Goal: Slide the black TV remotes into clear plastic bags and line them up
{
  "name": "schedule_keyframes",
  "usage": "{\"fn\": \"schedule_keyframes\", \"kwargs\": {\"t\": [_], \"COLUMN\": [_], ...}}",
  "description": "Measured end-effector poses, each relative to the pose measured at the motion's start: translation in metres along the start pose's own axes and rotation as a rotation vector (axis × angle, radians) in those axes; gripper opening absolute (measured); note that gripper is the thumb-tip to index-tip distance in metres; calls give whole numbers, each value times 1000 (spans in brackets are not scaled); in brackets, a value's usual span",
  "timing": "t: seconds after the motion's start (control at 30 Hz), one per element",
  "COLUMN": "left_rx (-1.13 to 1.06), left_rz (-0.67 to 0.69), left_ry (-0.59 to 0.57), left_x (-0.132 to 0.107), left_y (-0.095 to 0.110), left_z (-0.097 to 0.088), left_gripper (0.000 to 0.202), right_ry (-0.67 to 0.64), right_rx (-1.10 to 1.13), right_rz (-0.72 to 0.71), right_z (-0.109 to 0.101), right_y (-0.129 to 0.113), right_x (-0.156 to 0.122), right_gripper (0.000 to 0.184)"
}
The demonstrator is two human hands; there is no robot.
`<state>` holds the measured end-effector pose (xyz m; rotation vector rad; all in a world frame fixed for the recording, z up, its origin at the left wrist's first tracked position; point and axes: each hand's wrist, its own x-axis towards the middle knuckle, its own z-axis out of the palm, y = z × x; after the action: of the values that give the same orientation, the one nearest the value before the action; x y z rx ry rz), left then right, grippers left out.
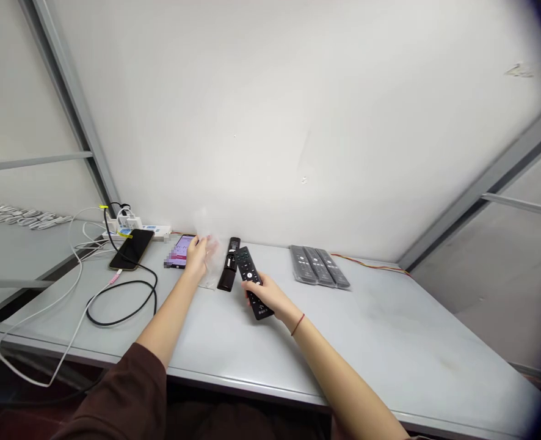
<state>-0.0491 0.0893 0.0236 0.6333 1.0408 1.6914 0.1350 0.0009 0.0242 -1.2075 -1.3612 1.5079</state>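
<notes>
One table (389, 342) spans beneath both outstretched forearms (339, 373). The left hand (196, 260), curled, pinches a clear bag (212, 269), whose edges are hard to make out. The right hand (270, 294), angled leftward, is clamped round a remote (246, 263) slanting over the tabletop's middle.

From the head, we look forward and down from above and behind the left hand (196, 259) and right hand (269, 294), near enough to take in both forearms (344, 374), the desk (366, 342) around the hands and the wall (275, 122) beyond them.
</notes>
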Motion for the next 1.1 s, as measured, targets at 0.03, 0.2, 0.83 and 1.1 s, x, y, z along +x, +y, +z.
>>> {"fn": "schedule_keyframes", "kwargs": {"t": [0.03,0.2,0.83,1.1], "left_rx": [-53,-234,-407,-249], "left_rz": [-9,-67,-132,-104], "left_ry": [9,57,121,2], "left_x": [0,-5,-10,-38], "left_y": [1,-2,-8,-13], "left_z": [1,6,12,25], "left_gripper": [8,10,11,13], "right_ry": [-26,-106,-68,-152], "right_rx": [-36,-100,-197,-144], "right_rz": [-7,-41,-143,-33], "right_z": [1,7,9,13], "right_y": [0,-1,3,7], "right_x": [-1,-6,-5,-4], "right_gripper": [11,10,6,31]}}
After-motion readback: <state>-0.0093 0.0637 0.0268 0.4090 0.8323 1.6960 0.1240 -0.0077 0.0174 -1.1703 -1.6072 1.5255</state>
